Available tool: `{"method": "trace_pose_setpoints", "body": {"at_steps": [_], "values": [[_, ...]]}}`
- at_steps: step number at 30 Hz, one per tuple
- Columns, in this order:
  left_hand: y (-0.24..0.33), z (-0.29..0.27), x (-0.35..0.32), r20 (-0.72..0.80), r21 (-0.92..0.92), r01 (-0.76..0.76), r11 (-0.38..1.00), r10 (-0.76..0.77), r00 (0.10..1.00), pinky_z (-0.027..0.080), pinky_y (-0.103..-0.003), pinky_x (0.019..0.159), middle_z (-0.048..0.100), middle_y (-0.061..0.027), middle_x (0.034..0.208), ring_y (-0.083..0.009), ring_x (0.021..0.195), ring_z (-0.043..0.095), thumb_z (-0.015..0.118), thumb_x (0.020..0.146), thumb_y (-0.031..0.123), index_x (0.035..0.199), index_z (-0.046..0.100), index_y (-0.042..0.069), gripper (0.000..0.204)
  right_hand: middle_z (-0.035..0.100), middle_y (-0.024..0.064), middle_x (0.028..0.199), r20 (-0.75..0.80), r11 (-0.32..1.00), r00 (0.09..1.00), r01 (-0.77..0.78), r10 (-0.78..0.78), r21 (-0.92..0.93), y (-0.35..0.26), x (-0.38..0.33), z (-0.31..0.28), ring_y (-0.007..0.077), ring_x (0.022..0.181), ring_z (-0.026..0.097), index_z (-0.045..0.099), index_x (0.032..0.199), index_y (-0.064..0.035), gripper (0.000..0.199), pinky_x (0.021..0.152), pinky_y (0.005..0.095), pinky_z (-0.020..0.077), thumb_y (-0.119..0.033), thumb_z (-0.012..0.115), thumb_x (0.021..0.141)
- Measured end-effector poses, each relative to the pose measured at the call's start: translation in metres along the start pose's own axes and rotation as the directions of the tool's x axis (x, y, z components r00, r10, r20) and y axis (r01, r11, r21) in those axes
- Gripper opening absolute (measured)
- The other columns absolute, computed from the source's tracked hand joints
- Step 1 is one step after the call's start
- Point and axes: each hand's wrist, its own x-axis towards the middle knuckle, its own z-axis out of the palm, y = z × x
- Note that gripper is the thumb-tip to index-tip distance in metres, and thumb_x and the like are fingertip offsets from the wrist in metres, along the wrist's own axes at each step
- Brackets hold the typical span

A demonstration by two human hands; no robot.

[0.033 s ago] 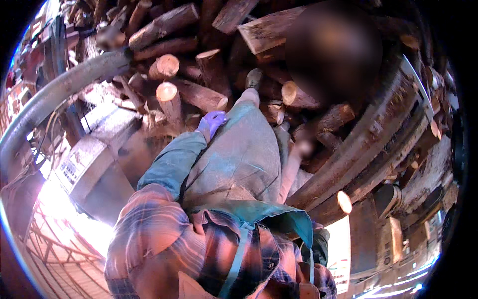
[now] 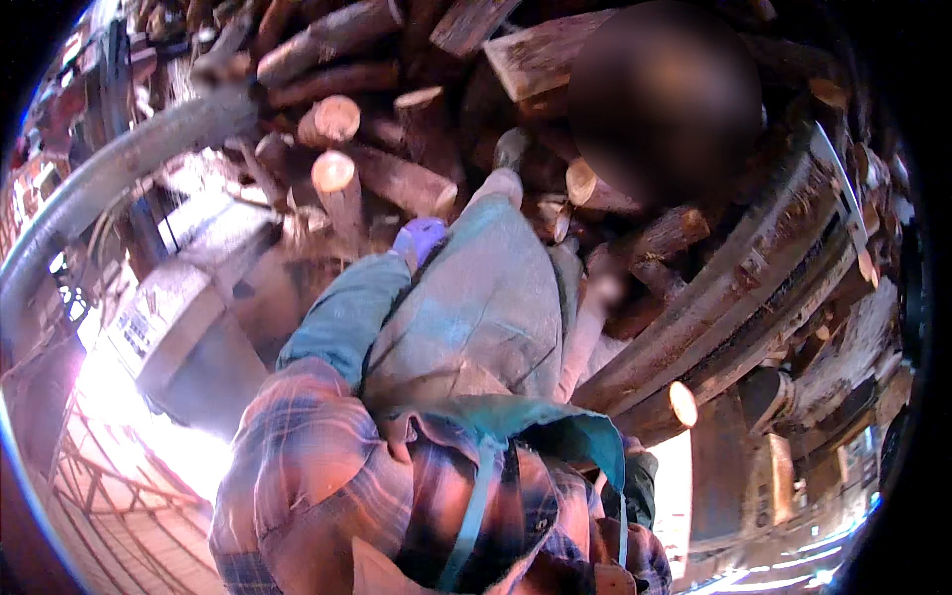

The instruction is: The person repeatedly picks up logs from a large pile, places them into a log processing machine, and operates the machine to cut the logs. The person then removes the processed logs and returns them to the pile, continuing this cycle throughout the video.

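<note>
My left hand (image 2: 420,241), in a purple glove, hangs beside the left edge of a long grey-green apron (image 2: 471,297). Its fingers look curled in, and nothing shows in them. Just beyond it lies a cut log (image 2: 402,180), apart from the hand as far as I can see. Another log (image 2: 337,188) with a pale sawn end stands tilted to its left. My right hand is out of sight; only a dark green sleeve (image 2: 643,486) shows beside my plaid shirt at lower right.
Piled logs (image 2: 332,40) fill the far side around my boot (image 2: 511,149). A long curved rail-like beam (image 2: 724,288) runs along the right. At left are a grey metal machine housing (image 2: 183,307) and a thick curved pipe (image 2: 129,149). A dark blurred round patch covers the upper right.
My left hand has shifted slightly left along the apron's edge, and its forearm looks straighter. The surroundings have shifted a little with my head; the logs lie as before.
</note>
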Motion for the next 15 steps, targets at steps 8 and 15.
{"method": "trace_pose_setpoints", "body": {"at_steps": [8,15], "values": [[-0.069,0.069,-0.05,0.191,-0.799,0.586,0.137,-0.865,0.463,0.05,-0.036,0.092,0.064,-0.0131,0.12,-0.0233,0.108,0.061,0.081,0.083,0.029,0.128,0.058,-0.001,0.059,0.066,0.015,0.118,0.338,0.613,0.759,0.101,-0.557,0.784,-0.428,-0.06,-0.064,0.0247,0.103,0.066,0.055,0.135,-0.0037,0.053,0.089,0.0371,0.053,-0.043,0.056,0.1],[-0.167,0.098,-0.01,0.032,-0.902,0.417,0.113,-0.945,0.326,0.045,-0.034,0.098,0.059,-0.0136,0.127,-0.0232,0.118,0.054,0.083,0.08,0.04,0.149,0.031,0.002,0.094,0.063,0.0091,0.13,0.512,0.718,0.561,0.234,-0.65,0.655,-0.609,0.032,0.061,0.0186,0.117,0.061,0.049,0.141,-0.0066,0.053,0.099,0.0326,0.0484,-0.032,0.061,0.096]]}}
